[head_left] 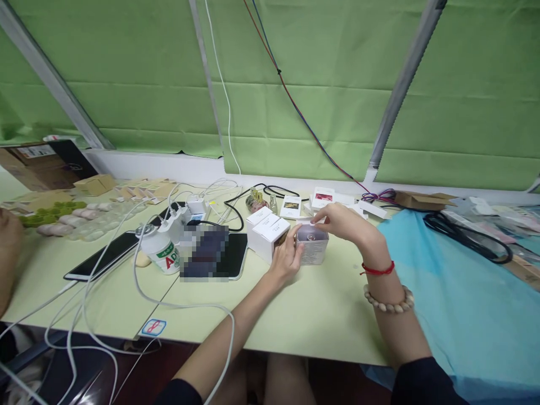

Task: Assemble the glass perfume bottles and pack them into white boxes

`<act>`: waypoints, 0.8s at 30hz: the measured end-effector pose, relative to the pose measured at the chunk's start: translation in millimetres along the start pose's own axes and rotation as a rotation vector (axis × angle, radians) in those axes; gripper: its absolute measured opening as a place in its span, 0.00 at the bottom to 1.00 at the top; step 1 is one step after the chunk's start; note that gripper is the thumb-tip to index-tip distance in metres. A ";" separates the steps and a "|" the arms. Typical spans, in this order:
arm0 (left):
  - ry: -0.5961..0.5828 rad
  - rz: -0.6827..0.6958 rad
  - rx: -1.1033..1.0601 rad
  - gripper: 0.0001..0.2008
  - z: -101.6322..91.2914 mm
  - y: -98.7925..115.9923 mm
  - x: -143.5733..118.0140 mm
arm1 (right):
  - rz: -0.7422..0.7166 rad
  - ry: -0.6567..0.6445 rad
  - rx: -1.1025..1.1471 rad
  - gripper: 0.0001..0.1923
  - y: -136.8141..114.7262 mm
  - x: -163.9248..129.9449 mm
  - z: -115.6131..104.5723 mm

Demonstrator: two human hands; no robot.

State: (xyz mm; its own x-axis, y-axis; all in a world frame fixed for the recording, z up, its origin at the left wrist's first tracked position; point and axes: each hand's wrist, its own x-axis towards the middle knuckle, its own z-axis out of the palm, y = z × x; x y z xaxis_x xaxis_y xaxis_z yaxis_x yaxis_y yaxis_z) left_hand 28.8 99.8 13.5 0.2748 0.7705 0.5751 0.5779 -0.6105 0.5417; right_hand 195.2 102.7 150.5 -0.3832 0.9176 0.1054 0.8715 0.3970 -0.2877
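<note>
A small pale cardboard box with a round dark mark on its near face (313,246) stands upright on the pale green tabletop (320,315), its long axis vertical and the marked face turned toward the person. It sits just right of the table's middle, at about 1 o'clock from the person's left elbow. The left hand (288,257) presses against the box's left side, fingers curled round it. The right hand (343,220) comes in from 3 o'clock and pinches the white top flap of the box between thumb and fingertips; the flap itself is largely covered by those fingers. The right wrist wears two bands: one red string bracelet (377,270) and one bracelet of pale wooden beads (390,302).

At 9 o'clock from the box, touching or nearly touching it, stand three white rectangular cartons (268,227) packed side by side. Farther toward 9 o'clock lie a blurred-out dark tablet (211,254), one white plastic bottle with green lettering (162,251), cut off so that only "AD" reads, and one black phone (102,256) lying flat. White charging cables (139,281) loop over the table edge. A blue cloth (459,298) covers the right end. At the far left edge, another person's hand (8,230) is cut off by the frame.
</note>
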 end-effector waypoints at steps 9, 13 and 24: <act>-0.057 -0.094 -0.001 0.23 2.2 6.4 0.9 | 0.016 -0.140 0.101 0.12 -4.8 -3.5 -5.6; -0.050 -0.106 0.006 0.23 3.6 6.1 1.4 | 0.050 -0.153 0.132 0.13 -7.1 -3.0 -5.7; -0.040 -0.104 -0.016 0.20 0.5 9.5 3.2 | 0.113 -0.283 0.260 0.17 7.0 -7.4 -13.1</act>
State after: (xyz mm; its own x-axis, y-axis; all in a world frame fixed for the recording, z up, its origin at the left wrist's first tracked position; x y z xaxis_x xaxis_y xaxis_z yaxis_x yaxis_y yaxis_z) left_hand 35.6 96.5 20.2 0.2445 0.8362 0.4908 0.5926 -0.5295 0.6070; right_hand 208.2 98.9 160.1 -0.3901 0.8996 -0.1964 0.8203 0.2427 -0.5179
